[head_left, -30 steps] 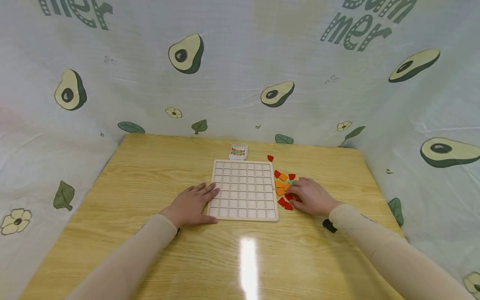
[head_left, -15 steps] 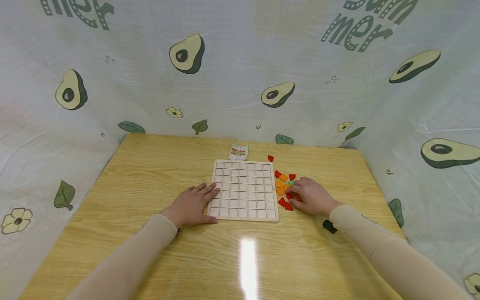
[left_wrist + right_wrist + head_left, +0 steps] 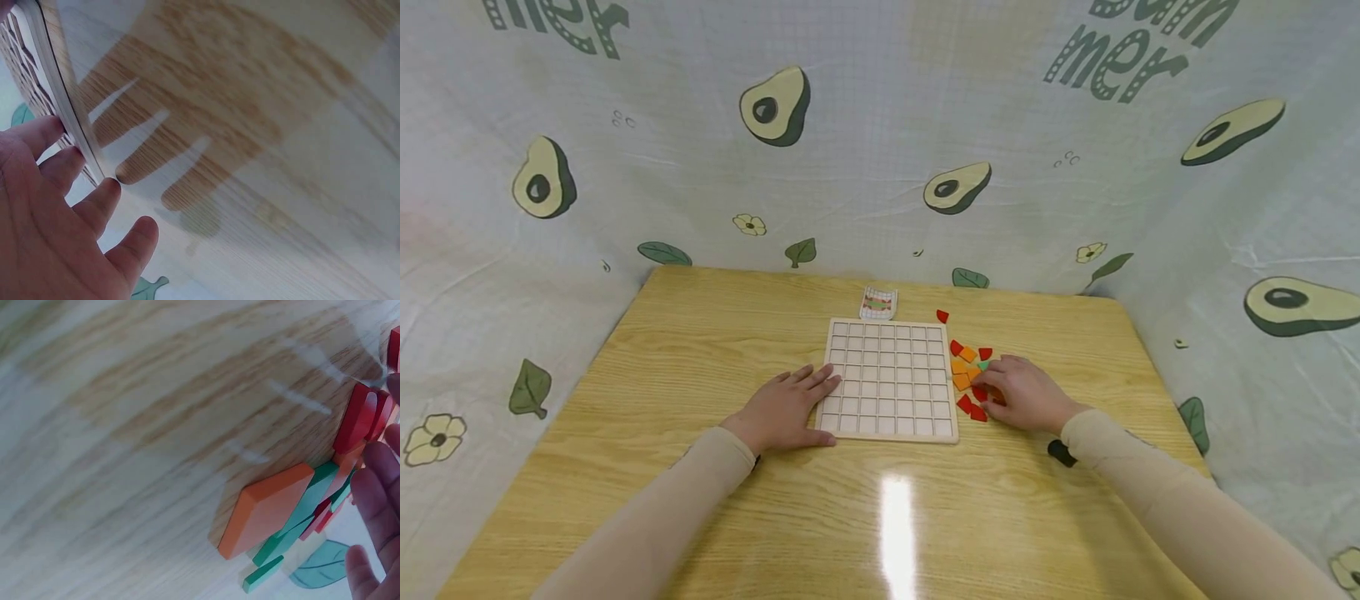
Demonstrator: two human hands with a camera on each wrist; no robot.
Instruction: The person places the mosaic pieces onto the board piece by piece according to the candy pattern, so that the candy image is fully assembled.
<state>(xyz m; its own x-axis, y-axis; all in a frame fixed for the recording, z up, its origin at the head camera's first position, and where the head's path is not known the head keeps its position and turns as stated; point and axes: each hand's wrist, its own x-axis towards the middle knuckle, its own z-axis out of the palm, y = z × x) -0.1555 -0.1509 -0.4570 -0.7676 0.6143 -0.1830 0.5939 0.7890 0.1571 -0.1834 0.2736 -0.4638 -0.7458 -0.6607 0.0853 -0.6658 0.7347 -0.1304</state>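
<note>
Nothing visibly moves since the earlier frame | left hand (image 3: 784, 408), grip released, rests spread on the left edge of the grid board (image 3: 886, 375) | right hand (image 3: 1021, 393) touches colored pieces (image 3: 962, 382) right of the board, grasp impossible to tell | picking appears no further along

A pale gridded board (image 3: 887, 380) lies flat, loose red, orange and green pieces (image 3: 962, 382) at its right

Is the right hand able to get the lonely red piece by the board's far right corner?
Probably yes: only low, flat pieces lie between the right hand and that red piece.
</note>
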